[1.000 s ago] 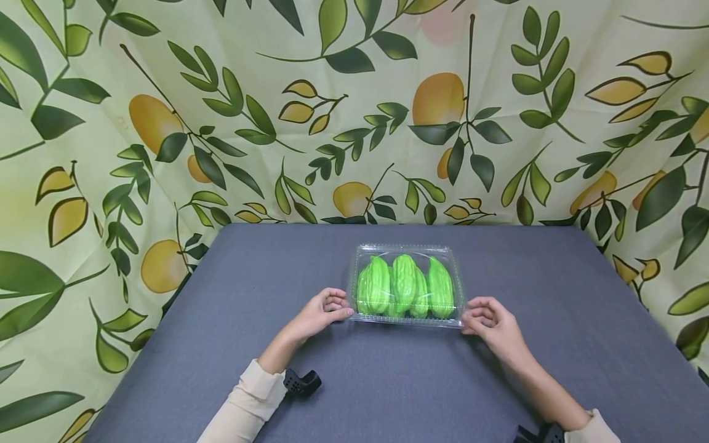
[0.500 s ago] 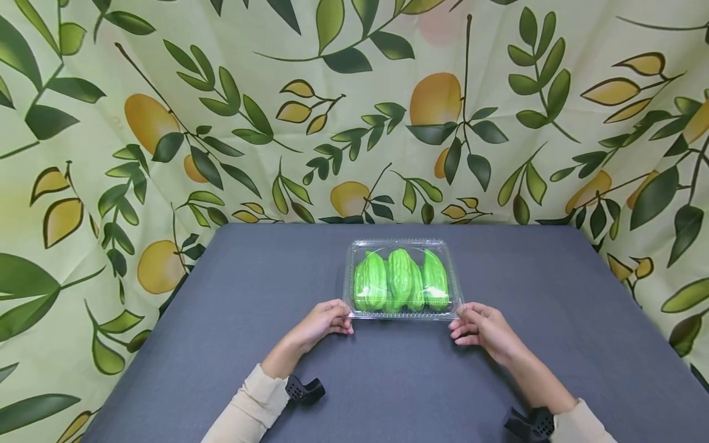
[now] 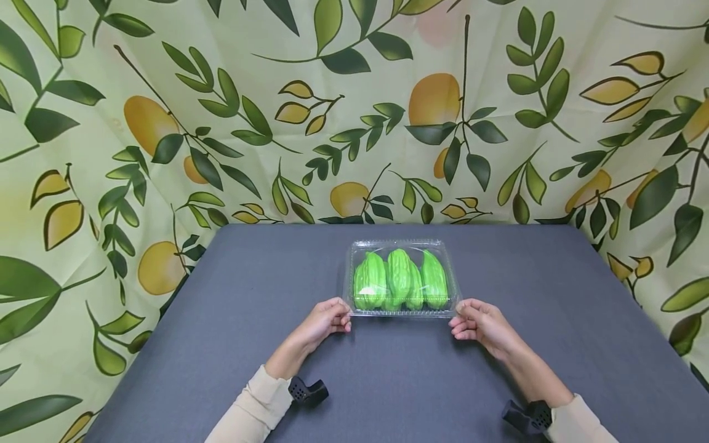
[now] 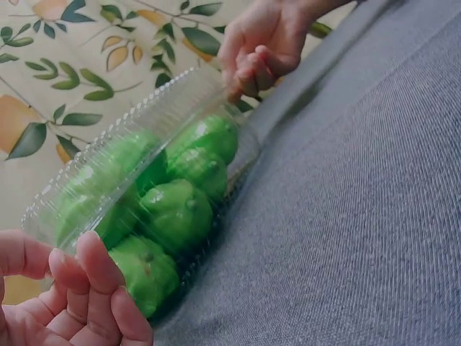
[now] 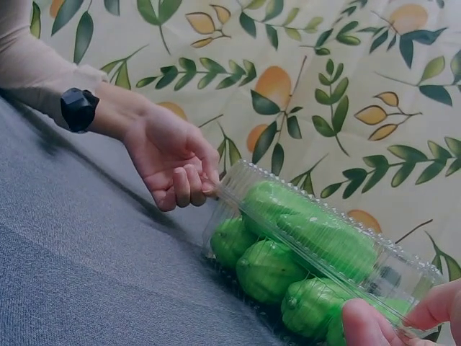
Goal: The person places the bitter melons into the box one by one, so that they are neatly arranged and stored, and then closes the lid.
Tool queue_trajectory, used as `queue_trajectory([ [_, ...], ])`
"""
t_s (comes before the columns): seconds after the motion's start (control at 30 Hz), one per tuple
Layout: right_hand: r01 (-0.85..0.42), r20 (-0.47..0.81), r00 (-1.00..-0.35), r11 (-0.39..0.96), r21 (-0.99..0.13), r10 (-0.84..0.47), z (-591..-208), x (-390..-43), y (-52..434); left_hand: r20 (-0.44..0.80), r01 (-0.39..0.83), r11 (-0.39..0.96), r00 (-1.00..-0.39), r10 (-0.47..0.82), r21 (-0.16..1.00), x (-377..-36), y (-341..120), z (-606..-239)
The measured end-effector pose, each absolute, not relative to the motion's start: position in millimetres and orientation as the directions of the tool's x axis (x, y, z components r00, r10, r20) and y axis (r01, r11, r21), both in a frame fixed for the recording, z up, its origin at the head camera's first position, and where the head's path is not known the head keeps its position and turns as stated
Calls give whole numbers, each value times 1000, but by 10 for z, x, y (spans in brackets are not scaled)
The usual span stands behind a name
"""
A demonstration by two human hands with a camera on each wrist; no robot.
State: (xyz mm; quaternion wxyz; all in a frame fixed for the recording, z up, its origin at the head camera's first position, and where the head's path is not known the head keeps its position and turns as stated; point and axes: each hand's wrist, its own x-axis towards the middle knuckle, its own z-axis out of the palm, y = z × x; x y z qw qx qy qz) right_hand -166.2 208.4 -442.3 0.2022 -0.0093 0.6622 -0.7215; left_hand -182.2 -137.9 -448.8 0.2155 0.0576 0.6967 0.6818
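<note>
A clear plastic clamshell container [image 3: 401,314] sits on the grey table in the head view, its lid down over several bright green bitter melons [image 3: 399,274]. My left hand [image 3: 325,321] pinches its near left corner by the rim, and my right hand [image 3: 483,326] pinches the near right corner the same way. From the left wrist, the melons' blunt ends [image 4: 176,213] show through the front wall, below the ridged rim. The right wrist view shows the left hand [image 5: 173,162] gripping the far corner between thumb and forefinger, other fingers curled beneath.
Grey cloth covers the table [image 3: 266,264]. Behind it and at both sides hangs a curtain [image 3: 360,141] printed with leaves and orange fruit. Each wrist carries a black camera [image 3: 308,392] near the cream sleeve [image 3: 252,403].
Both hands have shifted from the container's sides onto its near corners, thumbs now on the rim. The container sits slightly farther back. Over the last half second little has moved.
</note>
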Motion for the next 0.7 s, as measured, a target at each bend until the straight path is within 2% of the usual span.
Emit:
queue_trajectory([
  [0.47, 264, -225, -926, -94, -960, -304, -4438, -1681, 2076, -244, -249, 37, -893, 377, 968, -1848, -1367, -4481],
  [0.7, 279, -253, -924, -52, -959, -287, -4417, -1695, 2070, -253, -248, 64, -887, 386, 967, -1866, -1391, -4490],
])
